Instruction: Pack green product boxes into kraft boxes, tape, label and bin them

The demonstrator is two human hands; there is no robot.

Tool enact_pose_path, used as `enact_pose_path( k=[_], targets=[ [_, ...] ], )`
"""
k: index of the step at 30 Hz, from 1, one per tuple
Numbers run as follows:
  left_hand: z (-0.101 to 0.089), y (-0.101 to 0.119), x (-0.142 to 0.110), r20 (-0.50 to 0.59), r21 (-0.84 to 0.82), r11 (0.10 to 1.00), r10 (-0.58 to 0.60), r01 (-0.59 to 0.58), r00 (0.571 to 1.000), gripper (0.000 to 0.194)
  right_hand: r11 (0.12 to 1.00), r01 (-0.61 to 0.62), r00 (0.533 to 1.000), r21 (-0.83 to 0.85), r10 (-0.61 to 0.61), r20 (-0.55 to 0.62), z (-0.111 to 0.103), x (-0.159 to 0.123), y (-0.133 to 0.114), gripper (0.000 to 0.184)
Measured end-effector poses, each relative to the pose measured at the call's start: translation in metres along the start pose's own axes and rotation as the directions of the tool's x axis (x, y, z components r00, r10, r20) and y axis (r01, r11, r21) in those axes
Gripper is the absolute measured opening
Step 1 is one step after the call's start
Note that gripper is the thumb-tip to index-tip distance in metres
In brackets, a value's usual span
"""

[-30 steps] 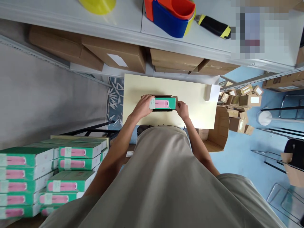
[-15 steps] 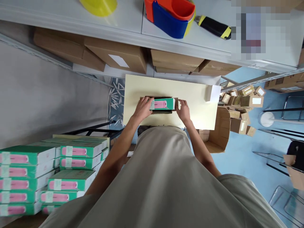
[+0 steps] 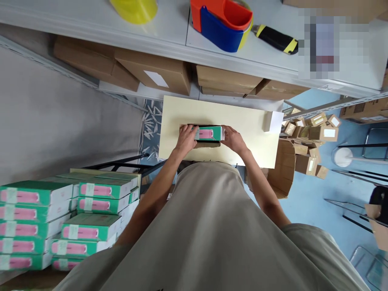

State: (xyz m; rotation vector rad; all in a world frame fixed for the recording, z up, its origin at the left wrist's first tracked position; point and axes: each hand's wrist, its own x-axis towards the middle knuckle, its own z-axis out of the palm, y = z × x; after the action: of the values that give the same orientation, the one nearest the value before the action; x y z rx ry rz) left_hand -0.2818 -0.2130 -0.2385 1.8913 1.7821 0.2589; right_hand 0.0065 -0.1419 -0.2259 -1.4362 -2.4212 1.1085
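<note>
A green and white box (image 3: 209, 133) with a pink bottle-like picture lies within a brown cardboard box (image 3: 207, 144), whose long flaps stand open along both sides. My left hand (image 3: 186, 139) is closed around the left end of the cardboard box, its fingertips reaching the green box. At the other end my right hand (image 3: 234, 140) has its fingers bent against the cardboard box, close by the white end of the green box. The right end flap is mostly hidden by the fingers. Both boxes rest on a cream tabletop (image 3: 257, 149).
A small white box (image 3: 273, 121) stands at the tabletop's right edge. Stacked green boxes (image 3: 100, 190) are at lower left. Above runs a shelf with a tape dispenser (image 3: 222, 28) and a black-yellow cutter (image 3: 277, 39). Small cartons (image 3: 323, 133) lie right, beside a large open carton (image 3: 280, 173).
My right hand has moved in from the right flap toward the end of the green box. My left hand stays on the left end. The whole view has shifted slightly.
</note>
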Motion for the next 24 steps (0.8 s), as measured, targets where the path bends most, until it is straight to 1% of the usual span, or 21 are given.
enact_pose_path(
  k=[3,6,8,10,12,15,19,24],
  targets=[
    [-0.011,0.001,0.001,0.028,-0.022,1.0,0.012,-0.012,1.0,0.076,0.999,-0.022,1.0,0.028,0.022,-0.013,-0.005,-0.005,-0.004,0.074],
    [-0.031,0.002,-0.005,0.008,-0.071,0.997,0.032,-0.031,0.999,0.077,0.988,-0.043,0.999,0.147,0.045,-0.012,-0.009,-0.011,-0.006,0.072],
    [-0.042,0.003,-0.011,-0.012,-0.108,0.994,0.022,-0.023,1.0,0.08,0.969,-0.053,0.999,0.241,0.054,0.005,-0.007,-0.011,-0.006,0.073],
    [-0.049,0.003,-0.014,-0.012,-0.128,0.992,0.003,-0.005,1.0,0.081,0.955,-0.063,0.998,0.291,0.062,0.013,-0.002,-0.008,-0.005,0.073],
    [-0.051,0.002,-0.014,-0.006,-0.132,0.991,-0.01,0.009,1.0,0.081,0.954,-0.07,0.997,0.292,0.073,0.001,0.005,-0.002,-0.004,0.071],
    [-0.05,0.002,-0.012,-0.007,-0.13,0.991,-0.012,0.011,1.0,0.079,0.969,-0.07,0.997,0.237,0.077,-0.021,0.013,0.003,-0.001,0.07],
    [-0.049,0.0,-0.013,0.0,-0.123,0.992,0.006,-0.006,1.0,0.079,0.98,-0.063,0.998,0.187,0.067,-0.016,0.014,0.002,0.001,0.071],
    [-0.048,-0.004,-0.017,0.001,-0.142,0.99,-0.006,0.006,1.0,0.079,0.975,-0.088,0.996,0.202,0.089,0.003,0.017,0.0,0.003,0.075]
  ],
)
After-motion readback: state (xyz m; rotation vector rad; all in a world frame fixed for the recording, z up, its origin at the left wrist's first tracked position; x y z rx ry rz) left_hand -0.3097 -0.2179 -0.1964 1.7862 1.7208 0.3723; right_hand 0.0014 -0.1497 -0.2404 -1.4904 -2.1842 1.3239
